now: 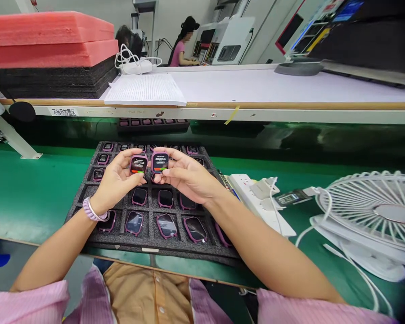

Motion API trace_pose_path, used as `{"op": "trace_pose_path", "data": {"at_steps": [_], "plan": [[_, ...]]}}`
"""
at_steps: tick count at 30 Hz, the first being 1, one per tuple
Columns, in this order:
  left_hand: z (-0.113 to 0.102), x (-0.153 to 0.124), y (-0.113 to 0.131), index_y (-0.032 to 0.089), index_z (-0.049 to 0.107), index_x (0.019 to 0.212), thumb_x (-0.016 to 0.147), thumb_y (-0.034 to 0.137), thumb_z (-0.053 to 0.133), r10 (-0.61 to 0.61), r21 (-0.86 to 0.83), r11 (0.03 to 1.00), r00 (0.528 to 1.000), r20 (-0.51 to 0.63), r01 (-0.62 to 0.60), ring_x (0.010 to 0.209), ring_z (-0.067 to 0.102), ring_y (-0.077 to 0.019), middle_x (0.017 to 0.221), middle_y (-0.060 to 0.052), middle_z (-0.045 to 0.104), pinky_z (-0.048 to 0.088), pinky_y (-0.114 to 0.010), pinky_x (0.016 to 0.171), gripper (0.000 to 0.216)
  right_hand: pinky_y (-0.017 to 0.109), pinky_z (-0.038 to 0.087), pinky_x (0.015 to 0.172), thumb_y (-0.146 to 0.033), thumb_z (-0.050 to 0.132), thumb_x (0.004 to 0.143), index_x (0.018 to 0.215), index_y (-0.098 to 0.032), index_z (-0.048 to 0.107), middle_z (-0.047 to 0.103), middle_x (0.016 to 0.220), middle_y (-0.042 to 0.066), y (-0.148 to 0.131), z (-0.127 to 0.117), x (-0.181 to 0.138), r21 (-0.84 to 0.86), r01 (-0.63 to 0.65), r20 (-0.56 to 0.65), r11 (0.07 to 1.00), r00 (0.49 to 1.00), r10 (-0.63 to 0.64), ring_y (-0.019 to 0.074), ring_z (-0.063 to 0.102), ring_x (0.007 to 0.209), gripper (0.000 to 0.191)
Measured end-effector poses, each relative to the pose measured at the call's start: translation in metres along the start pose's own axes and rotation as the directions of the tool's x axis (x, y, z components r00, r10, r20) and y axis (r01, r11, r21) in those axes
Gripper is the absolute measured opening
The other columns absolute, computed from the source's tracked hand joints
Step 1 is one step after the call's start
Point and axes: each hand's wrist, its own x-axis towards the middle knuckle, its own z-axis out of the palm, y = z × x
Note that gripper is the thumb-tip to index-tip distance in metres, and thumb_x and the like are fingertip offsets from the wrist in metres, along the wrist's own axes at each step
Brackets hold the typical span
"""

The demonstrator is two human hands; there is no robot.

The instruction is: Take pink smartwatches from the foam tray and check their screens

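Observation:
My left hand (121, 175) pinches a purple-framed smartwatch (138, 164) by its edges, its lit screen showing text and an orange-red bar. In my right hand (185, 173) is a second smartwatch (159, 162), held by its sides, with lit text and a green bar. The two watches are side by side, screens facing me. Below both hands lies a dark foam tray (118, 240) with rows of compartments. Several more purple-framed watches sit in them, among them a dark-screened watch (166, 225) in the front row. My hands hide part of the tray's middle.
A power strip (246, 182) with chargers and a white fan (374, 211) with loose cables stand on the right. Behind, a shelf (239, 87) carries red foam blocks (54, 38) and a paper stack (145, 88). Another watch tray (151, 126) lies under it. People work beyond.

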Motion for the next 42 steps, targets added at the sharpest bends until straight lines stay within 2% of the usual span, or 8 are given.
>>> {"op": "trace_pose_path", "data": {"at_steps": [6,11,15,21,26,30,39,42], "plan": [[0.002,0.002,-0.001,0.018,0.057,0.124,0.075,0.020,0.080,-0.005,-0.004,1.000,1.000,-0.016,0.005,0.067,0.069,-0.0082,0.108,-0.004,0.069,0.064,-0.022,0.068,0.054,0.026,0.057,0.072,-0.016,0.083,0.078,0.125,-0.021,0.060,0.071,0.091,-0.001,0.003,-0.003,0.002,-0.047,0.006,0.001,0.999,1.000,-0.006,0.0151,0.070,0.075,0.053],[0.004,-0.001,-0.001,0.018,0.054,0.133,0.077,0.021,0.078,-0.031,-0.039,0.999,0.999,-0.006,0.031,0.075,0.076,-0.0128,0.117,-0.007,0.068,0.068,-0.025,0.076,0.061,0.028,0.057,0.072,-0.018,0.083,0.075,0.123,-0.022,0.061,0.068,0.091,-0.001,0.005,-0.004,0.002,-0.059,0.013,-0.036,0.998,0.999,-0.015,0.0157,0.069,0.075,0.053],[0.005,-0.001,-0.001,0.017,0.056,0.135,0.080,0.021,0.071,-0.061,-0.045,0.997,0.998,-0.014,0.060,0.073,0.077,-0.0133,0.121,-0.008,0.070,0.068,-0.027,0.074,0.057,0.027,0.056,0.067,-0.018,0.086,0.072,0.116,-0.022,0.062,0.068,0.094,-0.002,0.009,-0.003,0.004,-0.048,0.026,-0.078,0.998,0.997,-0.030,0.0129,0.065,0.067,0.051],[0.006,0.001,-0.002,0.017,0.061,0.130,0.082,0.026,0.072,-0.082,-0.049,0.996,0.996,-0.031,0.080,0.070,0.077,-0.0151,0.113,-0.007,0.074,0.069,-0.028,0.070,0.050,0.025,0.051,0.057,-0.027,0.090,0.071,0.110,-0.022,0.061,0.065,0.089,-0.003,0.014,0.001,0.007,-0.054,0.045,-0.144,0.998,0.988,-0.052,0.0105,0.057,0.061,0.049],[0.006,0.003,-0.002,0.016,0.063,0.127,0.077,0.023,0.071,-0.119,-0.094,0.989,0.992,-0.039,0.115,0.068,0.078,-0.0171,0.097,-0.002,0.073,0.069,-0.027,0.068,0.051,0.024,0.051,0.059,-0.022,0.086,0.068,0.111,-0.021,0.060,0.066,0.087,-0.003,0.016,0.001,0.009,-0.043,0.041,-0.162,0.998,0.986,-0.047,0.0103,0.057,0.060,0.050],[0.005,0.005,-0.002,0.015,0.063,0.126,0.074,0.023,0.070,-0.128,-0.119,0.985,0.991,-0.049,0.122,0.068,0.078,-0.0175,0.096,-0.002,0.074,0.068,-0.027,0.067,0.053,0.026,0.051,0.060,-0.020,0.080,0.065,0.111,-0.021,0.061,0.066,0.091,-0.003,0.016,0.000,0.011,-0.052,0.049,-0.168,0.997,0.984,-0.057,0.0113,0.058,0.060,0.050],[0.003,0.012,0.018,0.016,0.066,0.125,0.074,0.024,0.068,-0.072,-0.087,0.994,0.997,-0.032,0.069,0.067,0.077,-0.0171,0.094,-0.003,0.076,0.068,-0.030,0.068,0.052,0.026,0.051,0.059,-0.021,0.080,0.064,0.109,-0.022,0.062,0.065,0.089,-0.002,-0.001,0.007,0.017,-0.094,0.119,-0.134,0.989,0.982,-0.131,0.0124,0.057,0.062,0.048],[0.003,0.023,0.030,0.015,0.067,0.125,0.074,0.022,0.067,-0.034,-0.079,0.996,0.999,-0.036,0.031,0.065,0.076,-0.0175,0.090,-0.003,0.075,0.067,-0.030,0.066,0.052,0.026,0.051,0.057,-0.033,0.084,0.071,0.106,-0.021,0.063,0.063,0.088,0.001,-0.016,0.009,0.026,-0.095,0.155,-0.124,0.983,0.978,-0.166,0.0138,0.057,0.065,0.043]]}}
